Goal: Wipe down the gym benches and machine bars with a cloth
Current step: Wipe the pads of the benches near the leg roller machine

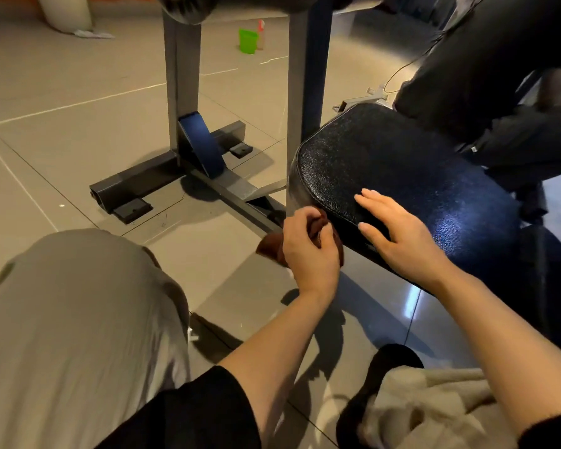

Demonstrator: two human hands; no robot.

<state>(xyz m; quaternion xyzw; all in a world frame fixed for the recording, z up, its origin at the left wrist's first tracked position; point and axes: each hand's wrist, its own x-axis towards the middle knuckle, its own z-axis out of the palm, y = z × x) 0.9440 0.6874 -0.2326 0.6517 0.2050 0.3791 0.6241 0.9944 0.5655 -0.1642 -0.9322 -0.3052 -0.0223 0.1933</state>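
Left hand [310,251] gripping brown cloth [269,247] against bench [402,163] edge — right hand [399,231] flat on top, fingers straight.

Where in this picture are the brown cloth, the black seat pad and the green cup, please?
brown cloth [269,246]: head view, on the fold showing left of the hand.
black seat pad [402,163]: head view, on the middle of its textured top.
green cup [248,41]: head view, on its side wall.

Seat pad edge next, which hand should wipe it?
Left. The left hand already grips the brown cloth right at the seat pad edge, while the right hand lies flat on top, holding nothing.
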